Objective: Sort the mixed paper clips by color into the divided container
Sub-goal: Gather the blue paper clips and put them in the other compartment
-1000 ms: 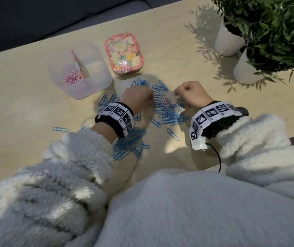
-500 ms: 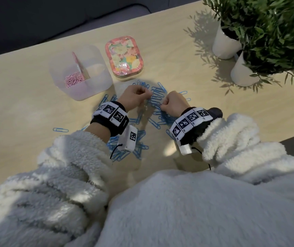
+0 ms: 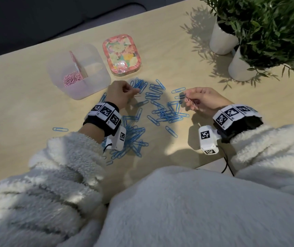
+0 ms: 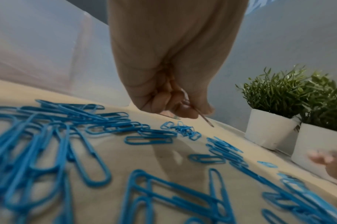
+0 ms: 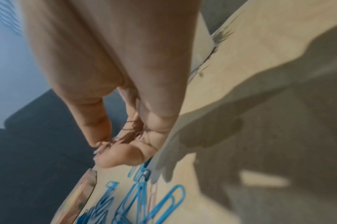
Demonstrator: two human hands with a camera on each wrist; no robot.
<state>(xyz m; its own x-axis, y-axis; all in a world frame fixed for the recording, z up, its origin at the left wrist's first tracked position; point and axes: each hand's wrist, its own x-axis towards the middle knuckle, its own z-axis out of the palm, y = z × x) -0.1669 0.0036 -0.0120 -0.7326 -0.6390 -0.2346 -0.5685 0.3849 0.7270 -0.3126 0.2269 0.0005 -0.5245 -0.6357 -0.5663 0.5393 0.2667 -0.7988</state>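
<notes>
both hands had drawn apart, left hand (image 3: 120, 93) and right hand (image 3: 202, 100) each pinching small pink wire paper clips (image 3: 190, 101); best emptied together into the translucent divided container's (image 3: 96, 84) pink side.

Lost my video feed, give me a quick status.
Left hand pinches a pink clip. Right hand holds pink clips. Blue clips unsorted on table. Container unobstructed.

A pale wooden table (image 3: 187, 56) carries a clear divided container (image 3: 96, 82). Just right of the container lies a floral tin (image 3: 122, 54). Blue paper clips (image 3: 162, 111) scatter in front of it. Far right of it stand two white plant pots (image 3: 221, 41).
</notes>
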